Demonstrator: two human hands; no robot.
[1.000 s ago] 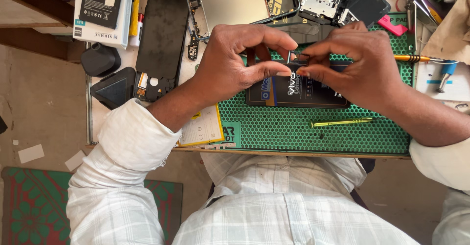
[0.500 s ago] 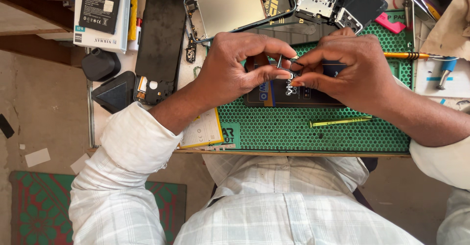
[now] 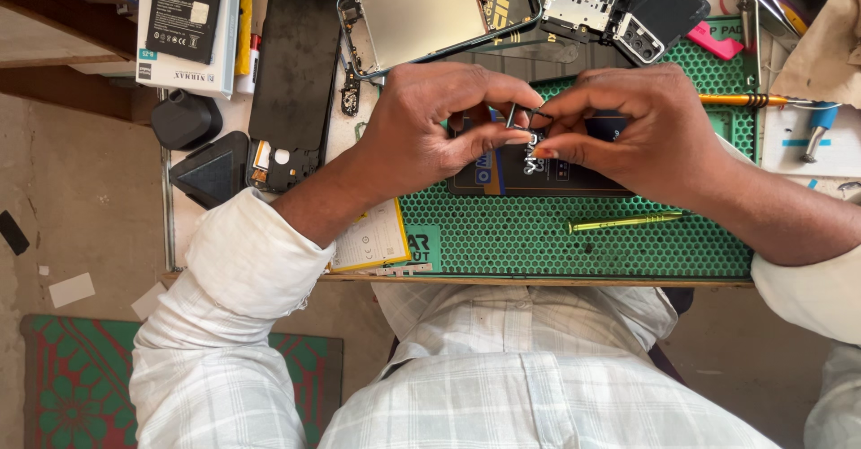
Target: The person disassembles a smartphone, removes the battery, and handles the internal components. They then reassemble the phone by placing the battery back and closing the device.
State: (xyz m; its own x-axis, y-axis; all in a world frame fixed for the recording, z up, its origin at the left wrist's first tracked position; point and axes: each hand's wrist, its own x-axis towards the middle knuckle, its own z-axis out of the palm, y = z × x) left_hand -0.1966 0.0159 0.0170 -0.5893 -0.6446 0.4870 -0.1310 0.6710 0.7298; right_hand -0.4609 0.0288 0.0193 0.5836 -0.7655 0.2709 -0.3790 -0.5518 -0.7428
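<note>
Top left corner of the counter has a white box [image 3: 184,32] with a black rectangular battery pack [image 3: 186,8] lying on it, light label patches on its face. Just right of that sits a long black phone panel [image 3: 296,59], face dark. Near the front edge, a flat battery with a white and yellow label [image 3: 372,238] pokes out from under the left forearm.

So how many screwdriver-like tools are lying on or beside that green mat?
3 that I can make out: a yellow-green one on the green mat below the right hand, an orange-handled one at the mat's right edge, a blue-handled one beyond. The hands may hide others.
</note>
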